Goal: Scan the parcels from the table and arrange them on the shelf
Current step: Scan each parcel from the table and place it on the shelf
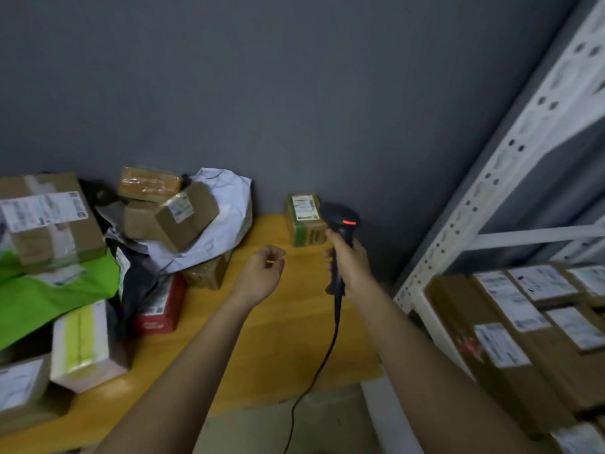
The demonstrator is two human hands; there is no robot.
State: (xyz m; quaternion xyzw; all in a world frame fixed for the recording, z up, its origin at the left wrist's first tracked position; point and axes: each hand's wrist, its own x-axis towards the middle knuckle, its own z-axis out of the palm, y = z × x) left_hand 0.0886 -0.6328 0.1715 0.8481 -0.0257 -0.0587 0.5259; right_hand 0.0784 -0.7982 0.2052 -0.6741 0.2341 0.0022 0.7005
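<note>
Scanner (340, 224) gripped in your right hand (350, 267), aimed at small parcel (305, 219) at 12 o'clock on table (278, 322). Left hand (262, 270) loose, empty. Shelf (523, 322) at 3 part-filled; pile (98, 250) at 9 left, so roughly midway.

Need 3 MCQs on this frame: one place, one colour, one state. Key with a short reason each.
1. Where does the small green-sided parcel stand?
A. on the shelf
B. on the table by the wall
C. on the floor

2. What colour is the light on the scanner?
A. blue
B. green
C. red

3. What is the left hand doing?
A. holding nothing, fingers loosely curled
B. gripping a parcel
C. pulling the cable

Key: 1 B, it stands on the yellow table at the grey wall; 2 C, a red bar glows on its head; 3 A, the left hand is bare, while the right hand grips the scanner.
</note>
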